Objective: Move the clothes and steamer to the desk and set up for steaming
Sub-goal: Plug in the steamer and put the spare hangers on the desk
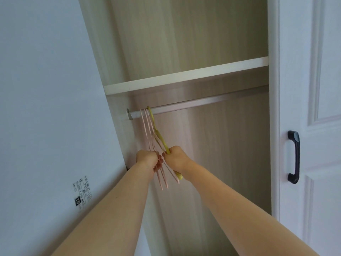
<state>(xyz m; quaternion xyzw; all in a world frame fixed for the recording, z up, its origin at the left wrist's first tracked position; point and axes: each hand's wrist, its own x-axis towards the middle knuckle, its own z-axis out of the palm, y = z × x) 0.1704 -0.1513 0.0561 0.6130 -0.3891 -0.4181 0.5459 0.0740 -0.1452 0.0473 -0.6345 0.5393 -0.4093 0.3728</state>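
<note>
Several thin pink hangers (145,126) and one yellow hanger (156,133) hook over the left end of a metal rail (193,104) inside an open wardrobe. They carry no clothes. My left hand (147,159) is closed around the lower parts of the pink hangers. My right hand (175,157) grips the yellow hanger, whose end (179,176) sticks out below my wrist. Both hands touch each other below the rail. No clothes and no steamer are in view.
A white shelf (184,75) runs just above the rail. The open left door (46,108) with a printed label (81,194) stands close on the left. A shut white door with a black handle (294,157) is on the right.
</note>
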